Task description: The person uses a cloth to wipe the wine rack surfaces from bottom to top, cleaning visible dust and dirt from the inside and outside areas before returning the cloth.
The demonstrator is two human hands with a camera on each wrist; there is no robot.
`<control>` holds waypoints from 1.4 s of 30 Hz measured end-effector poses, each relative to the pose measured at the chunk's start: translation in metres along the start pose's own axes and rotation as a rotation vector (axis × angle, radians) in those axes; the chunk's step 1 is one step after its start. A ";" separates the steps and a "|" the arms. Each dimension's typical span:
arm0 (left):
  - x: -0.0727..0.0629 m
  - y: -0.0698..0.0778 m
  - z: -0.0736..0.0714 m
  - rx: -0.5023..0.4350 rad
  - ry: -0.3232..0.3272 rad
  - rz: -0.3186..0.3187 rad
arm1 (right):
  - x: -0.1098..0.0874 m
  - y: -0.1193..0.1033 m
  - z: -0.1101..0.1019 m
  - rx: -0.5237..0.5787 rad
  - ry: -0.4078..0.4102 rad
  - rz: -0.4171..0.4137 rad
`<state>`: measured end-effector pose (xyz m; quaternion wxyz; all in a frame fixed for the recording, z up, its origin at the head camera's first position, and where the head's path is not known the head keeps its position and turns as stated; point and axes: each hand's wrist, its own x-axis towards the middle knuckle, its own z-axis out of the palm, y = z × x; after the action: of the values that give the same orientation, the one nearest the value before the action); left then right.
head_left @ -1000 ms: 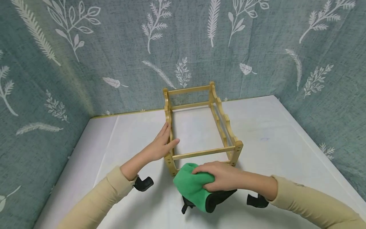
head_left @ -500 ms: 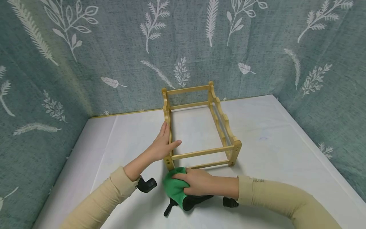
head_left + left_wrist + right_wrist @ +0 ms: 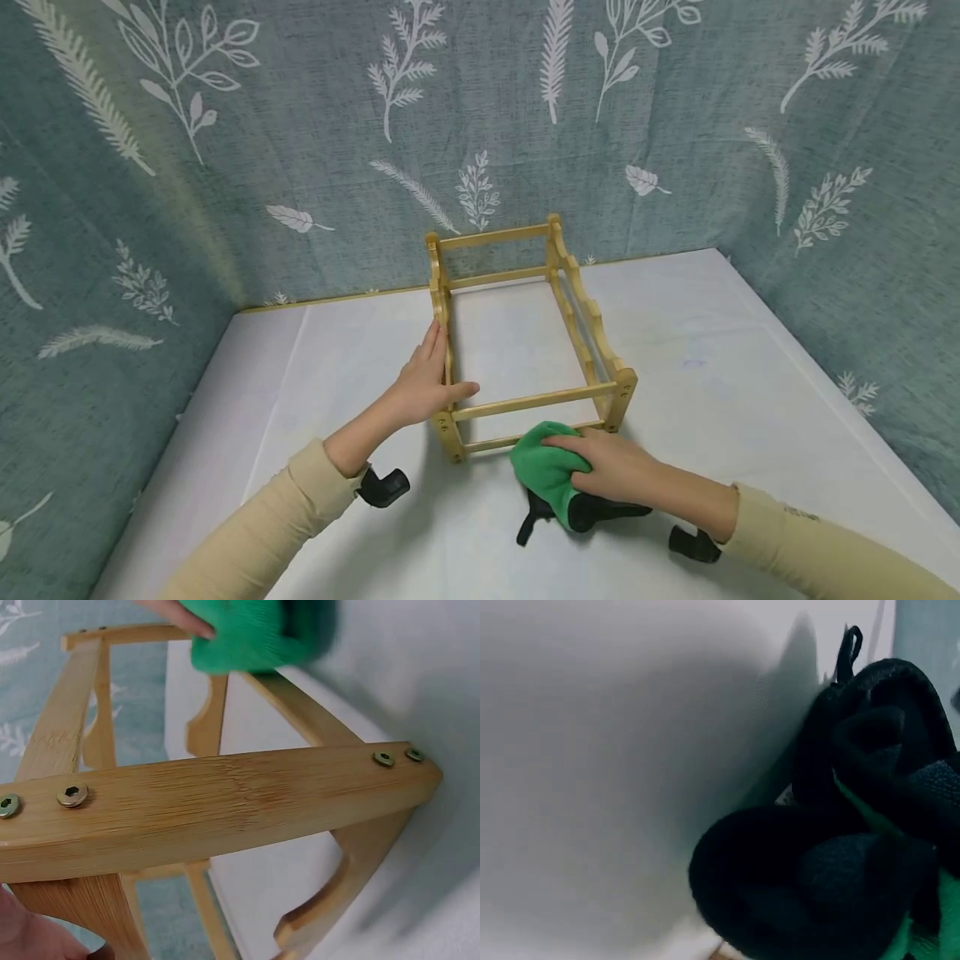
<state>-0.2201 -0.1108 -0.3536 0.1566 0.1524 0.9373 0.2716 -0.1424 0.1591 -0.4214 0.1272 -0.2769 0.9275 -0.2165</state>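
A light wooden rack (image 3: 534,402) with scalloped sides stands on the white table. My left hand (image 3: 422,388) rests on its left side, fingers straight along the side piece and thumb reaching across to the inside. Just in front of the near rails, my right hand (image 3: 611,467) grips a bunched green cloth (image 3: 546,463) with black edging and a small black loop. In the left wrist view the green cloth (image 3: 251,634) touches the near lower rail (image 3: 304,709). The right wrist view shows mostly the dark folds of the cloth (image 3: 802,877).
Blue-grey fabric (image 3: 315,125) with white leaf prints hangs behind and on both sides of the white table (image 3: 720,358). The rack's far end stands close to the back fabric. Black camera mounts (image 3: 383,487) sit below both wrists.
My right hand moved the green cloth left along the rack's near end, then back right, now further right than at first. The left hand stays on the rack, which barely shifts.
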 end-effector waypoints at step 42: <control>-0.008 -0.022 -0.011 -0.122 -0.041 0.172 | 0.001 0.006 -0.004 0.049 -0.067 -0.038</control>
<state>-0.2216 -0.1371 -0.3554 0.1610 0.2279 0.8990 0.3375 -0.1477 0.1646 -0.4206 0.1606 -0.2984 0.9117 -0.2324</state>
